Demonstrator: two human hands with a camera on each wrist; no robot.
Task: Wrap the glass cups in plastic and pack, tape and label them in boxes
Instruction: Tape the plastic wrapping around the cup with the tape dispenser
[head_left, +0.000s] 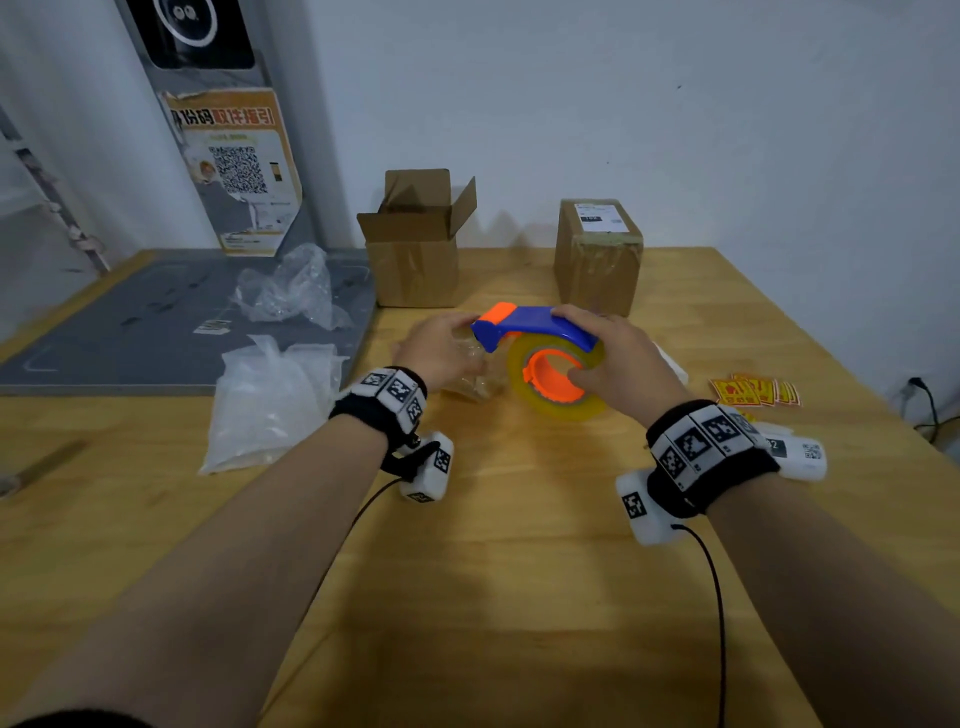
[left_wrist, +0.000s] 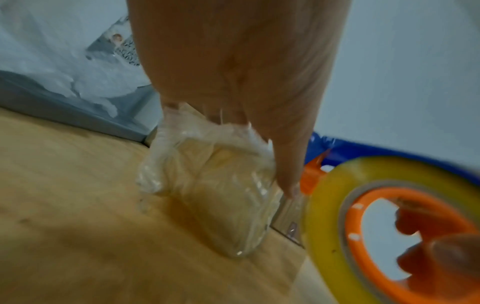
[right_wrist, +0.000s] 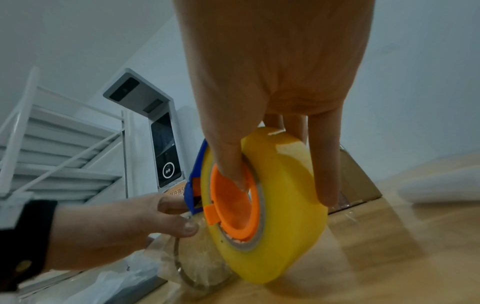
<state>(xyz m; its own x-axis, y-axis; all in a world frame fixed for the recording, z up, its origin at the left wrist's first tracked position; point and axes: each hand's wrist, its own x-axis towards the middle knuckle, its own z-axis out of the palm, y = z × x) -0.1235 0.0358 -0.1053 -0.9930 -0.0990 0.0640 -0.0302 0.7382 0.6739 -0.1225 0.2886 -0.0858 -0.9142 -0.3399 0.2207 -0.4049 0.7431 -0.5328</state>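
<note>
**Tape dispenser at wrapped cup**

Table (head_left: 519, 571) centre: left hand (head_left: 441, 348), fingers curled, grips plastic-wrapped glass cup (left_wrist: 215, 185). Right hand (head_left: 618, 364) holds tape dispenser (head_left: 545, 353) touching cup's 3 o'clock side, thumb hooked into orange core. Open box (head_left: 415, 249) at 12 o'clock.

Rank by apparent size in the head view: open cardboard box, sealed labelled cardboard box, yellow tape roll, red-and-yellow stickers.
1-2. Open cardboard box and sealed labelled cardboard box: look alike, unranked.
3. Yellow tape roll, though nearer the camera.
4. Red-and-yellow stickers.
</note>
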